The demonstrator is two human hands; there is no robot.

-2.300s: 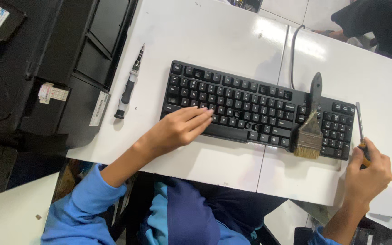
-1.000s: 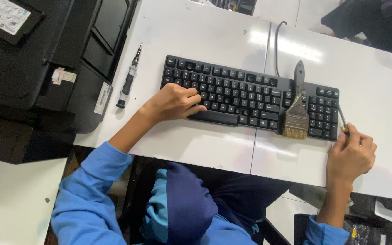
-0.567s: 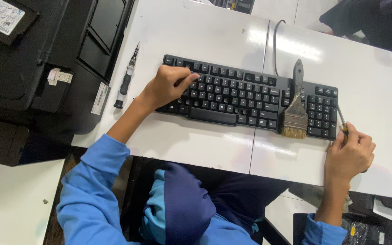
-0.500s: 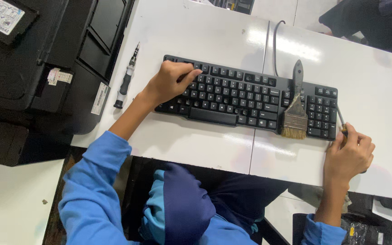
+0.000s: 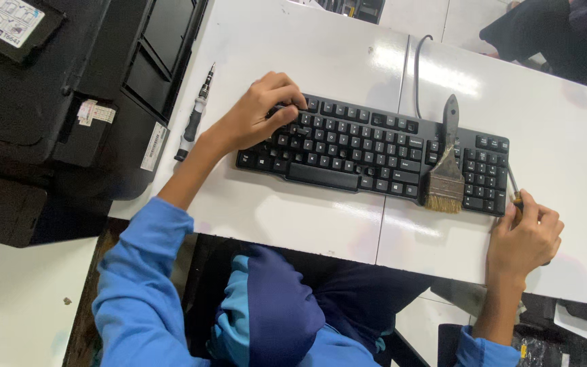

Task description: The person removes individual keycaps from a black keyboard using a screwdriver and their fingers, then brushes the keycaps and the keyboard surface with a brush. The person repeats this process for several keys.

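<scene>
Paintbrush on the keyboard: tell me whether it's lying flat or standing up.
Lying flat. The paintbrush rests across the keyboard, handle pointing away from the person, bristles over the near edge; neither hand touches it.

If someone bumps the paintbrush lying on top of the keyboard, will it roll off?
Probably not. The paintbrush has a flat, wide head, so it would more likely slide than roll. It lies across the bumpy keys of the keyboard, which should grip it a little. Its pale bristles look soft and would likely bend if pushed.
</scene>
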